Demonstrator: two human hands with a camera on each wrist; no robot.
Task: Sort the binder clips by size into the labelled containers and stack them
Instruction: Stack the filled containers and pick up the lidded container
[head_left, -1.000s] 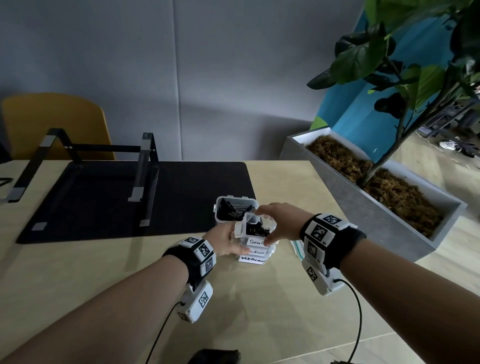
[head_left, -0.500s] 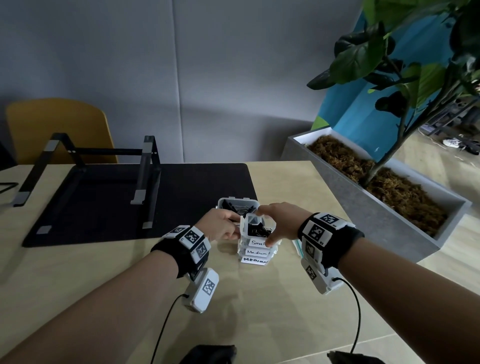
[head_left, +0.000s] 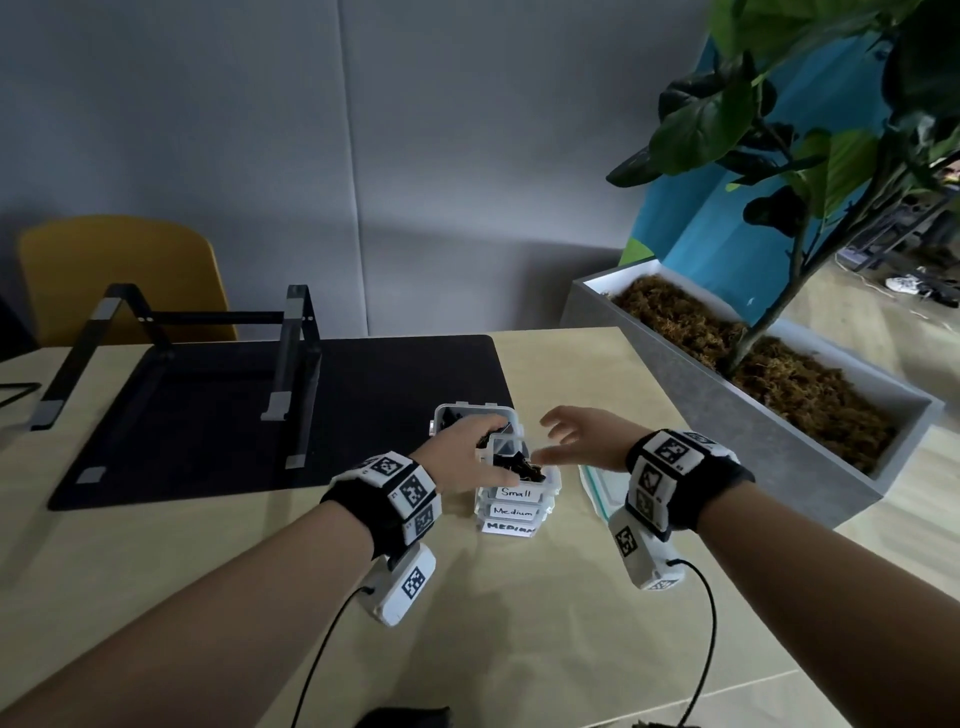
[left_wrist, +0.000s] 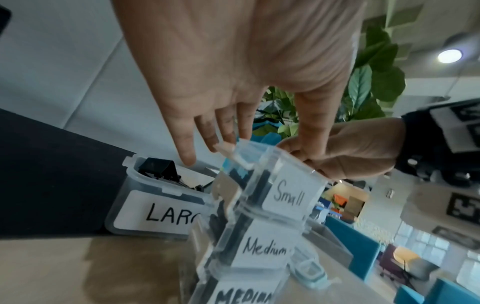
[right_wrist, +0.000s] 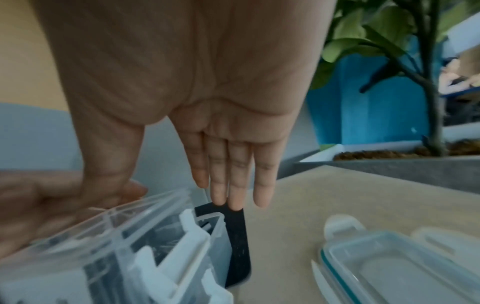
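- Head view: three clear containers stand stacked, the one labelled "Small" (head_left: 517, 480) on top, near the table's (head_left: 571, 597) right edge, just off the black mat's (head_left: 218, 415) near right corner. The left hand (head_left: 460, 457) rests against it; the right hand (head_left: 582, 436) hovers beside it, fingers spread.
- Left wrist view: left fingers (left_wrist: 187, 142) straight over the "LARGE" container (left_wrist: 155, 207) holding binder clips (left_wrist: 158, 168).
- Right wrist view: right fingers (right_wrist: 221, 181) straight, holding nothing; a lid (right_wrist: 394, 265) lies on the table.

Laptop stand (head_left: 171, 358), planter (head_left: 753, 410), yellow chair (head_left: 124, 270).
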